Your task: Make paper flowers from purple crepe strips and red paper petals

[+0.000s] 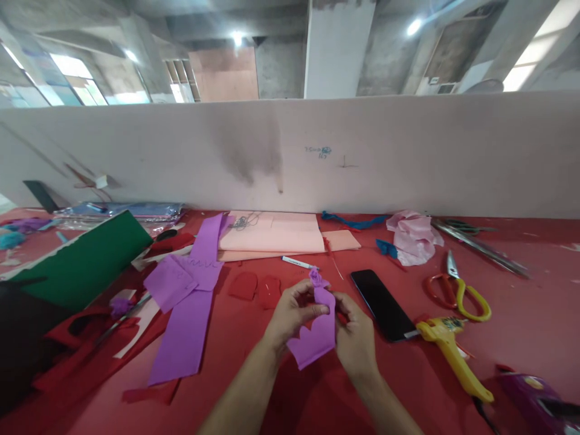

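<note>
Near the middle of the table, my left hand [292,311] pinches a purple strip [314,345] with a scalloped edge between thumb and fingers. The strip looks like felt or soft sheet, and its top end is gathered into a small rolled, flower-like bud. My right hand [356,332] grips the strip's right side, its fingertips partly hidden behind it. Two small red cut pieces, one of them a red patch [269,292], lie just beyond my left hand. Behind the bud rests a white marker pen [296,262].
To the right are a black phone [382,304], scissors [454,284] with red and yellow handles, and a yellow glue gun [455,356]. Larger purple sheets [183,338], red scraps and a green board [86,260] lie left. Peach sheets [272,232] sit before a white partition [408,151].
</note>
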`<control>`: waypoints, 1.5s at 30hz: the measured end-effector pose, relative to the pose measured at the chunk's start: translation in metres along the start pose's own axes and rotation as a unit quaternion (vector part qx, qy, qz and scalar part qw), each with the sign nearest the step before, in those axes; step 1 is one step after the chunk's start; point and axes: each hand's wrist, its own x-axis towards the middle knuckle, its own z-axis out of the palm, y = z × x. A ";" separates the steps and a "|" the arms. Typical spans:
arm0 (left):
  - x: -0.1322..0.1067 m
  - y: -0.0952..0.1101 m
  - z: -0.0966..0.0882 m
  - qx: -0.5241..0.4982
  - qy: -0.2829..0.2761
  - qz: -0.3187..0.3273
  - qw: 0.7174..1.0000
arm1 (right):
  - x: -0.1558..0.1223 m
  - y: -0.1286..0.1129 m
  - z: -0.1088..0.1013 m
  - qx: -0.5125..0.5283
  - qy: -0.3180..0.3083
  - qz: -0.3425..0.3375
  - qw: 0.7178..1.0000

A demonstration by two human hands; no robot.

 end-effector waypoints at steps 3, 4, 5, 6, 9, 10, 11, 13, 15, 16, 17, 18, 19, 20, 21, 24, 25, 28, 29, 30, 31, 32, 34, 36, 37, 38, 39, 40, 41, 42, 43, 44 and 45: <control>-0.004 -0.001 0.005 -0.031 0.016 0.023 0.999 | 0.001 0.002 0.000 0.000 0.024 0.009 1.000; -0.006 -0.001 0.006 -0.042 0.032 0.028 0.998 | 0.001 0.003 0.000 -0.010 0.032 0.003 0.999; -0.007 -0.001 0.007 -0.048 0.047 0.031 0.997 | 0.001 0.004 0.000 -0.020 0.038 -0.002 0.999; -0.007 0.000 0.008 -0.046 0.057 0.028 0.997 | 0.000 0.005 -0.001 -0.030 0.042 -0.008 0.999; -0.007 0.000 0.008 -0.001 0.065 0.025 0.998 | -0.001 0.006 -0.002 -0.043 0.039 -0.011 0.998; -0.006 -0.001 0.008 0.016 0.068 0.034 0.997 | -0.001 0.006 -0.002 -0.044 0.036 -0.007 0.998; -0.006 -0.001 0.008 0.029 0.071 0.042 0.996 | -0.001 0.005 -0.002 -0.043 0.031 -0.001 0.999; -0.005 -0.003 0.007 0.049 0.069 0.055 0.995 | 0.000 0.005 -0.002 -0.036 0.022 0.012 0.999; -0.004 -0.004 0.005 0.077 0.064 0.060 0.993 | 0.000 0.004 -0.002 -0.035 0.017 0.020 0.999; -0.004 -0.004 0.004 0.096 0.062 0.061 0.992 | 0.001 0.004 -0.002 -0.038 0.015 0.022 0.999; -0.003 -0.004 0.003 0.118 0.063 0.064 0.989 | 0.001 0.005 -0.002 -0.041 0.014 0.022 0.999; -0.003 -0.003 0.002 0.144 0.064 0.069 0.985 | 0.001 0.005 -0.002 -0.045 0.013 0.023 0.999; -0.002 -0.003 0.002 0.174 0.063 0.076 0.980 | 0.001 0.006 -0.003 -0.049 0.014 0.024 0.998; -0.002 -0.003 0.001 0.205 0.063 0.086 0.973 | 0.001 0.006 -0.003 -0.055 0.016 0.026 0.998; -0.001 -0.002 0.001 0.238 0.066 0.096 0.964 | 0.001 0.006 -0.004 -0.062 0.021 0.025 0.998; -0.002 -0.004 0.002 0.335 0.085 0.128 0.930 | 0.005 0.006 -0.008 -0.096 0.057 0.015 0.994; -0.003 -0.004 0.003 0.359 0.090 0.144 0.918 | 0.007 0.006 -0.010 -0.105 0.076 0.013 0.991; -0.008 -0.003 0.005 0.385 0.076 0.195 0.899 | 0.015 0.008 -0.019 -0.116 0.137 0.015 0.984; -0.009 -0.001 0.006 0.374 0.065 0.206 0.902 | 0.017 0.009 -0.022 -0.114 0.155 0.013 0.981; -0.011 0.001 0.005 0.354 0.044 0.205 0.911 | 0.019 0.010 -0.024 -0.110 0.169 0.009 0.979; -0.013 0.004 0.004 0.327 0.002 0.188 0.926 | 0.021 0.010 -0.026 -0.104 0.180 0.004 0.978; -0.014 0.007 0.003 0.295 -0.058 0.154 0.941 | 0.022 0.011 -0.027 -0.095 0.186 -0.001 0.978; -0.015 0.012 0.000 0.213 -0.183 0.067 0.957 | 0.021 0.011 -0.027 -0.071 0.183 -0.008 0.980; -0.013 0.013 -0.003 0.139 -0.204 0.010 0.969 | 0.019 0.010 -0.025 -0.050 0.163 -0.004 0.985; -0.011 0.012 -0.005 0.112 -0.155 0.006 0.982 | 0.017 0.010 -0.022 -0.041 0.148 0.001 0.988; -0.009 0.011 -0.006 0.093 -0.086 0.013 0.992 | 0.014 0.009 -0.020 -0.031 0.130 0.006 0.991; -0.007 0.009 -0.006 0.081 -0.023 0.022 0.996 | 0.012 0.008 -0.017 -0.022 0.112 0.010 0.993; -0.005 0.008 -0.007 0.076 0.021 0.030 0.996 | 0.010 0.007 -0.013 -0.013 0.094 0.012 0.995; -0.004 0.007 -0.007 0.073 0.044 0.036 0.996 | 0.007 0.006 -0.010 -0.005 0.075 0.011 0.997; -0.004 0.006 -0.006 0.068 0.048 0.039 0.996 | 0.005 0.004 -0.008 0.001 0.057 0.009 0.998; -0.004 0.006 -0.005 0.066 0.040 0.037 0.996 | 0.004 0.003 -0.005 0.006 0.040 0.007 0.999; -0.004 0.006 -0.004 0.063 0.032 0.033 0.997 | 0.002 0.002 -0.003 0.009 0.026 0.005 1.000; -0.004 0.006 -0.003 0.057 0.030 0.028 0.998 | 0.001 0.001 -0.001 0.012 0.014 0.002 1.000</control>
